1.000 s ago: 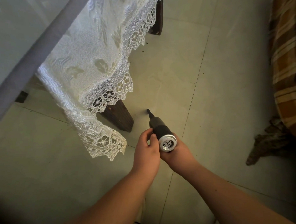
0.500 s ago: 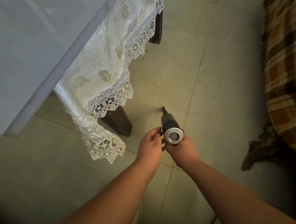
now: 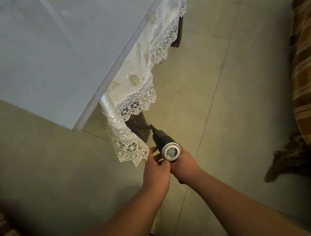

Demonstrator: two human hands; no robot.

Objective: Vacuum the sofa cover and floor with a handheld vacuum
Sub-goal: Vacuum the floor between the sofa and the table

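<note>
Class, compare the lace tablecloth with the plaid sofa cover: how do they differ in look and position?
The lace tablecloth is white and see-through with a scalloped floral edge; the plaid sofa cover is opaque, in brown and orange checks. The tablecloth hangs at the left over a table, the cover along the right edge. Both are draped fabrics hanging towards the tiled floor.

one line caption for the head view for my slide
Right hand aims a black and silver handheld vacuum at the tiled floor beside a lace-draped table.

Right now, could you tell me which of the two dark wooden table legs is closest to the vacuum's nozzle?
The near leg, under the hanging lace corner, right beside the vacuum nozzle. The far leg stands near the top edge.
</note>
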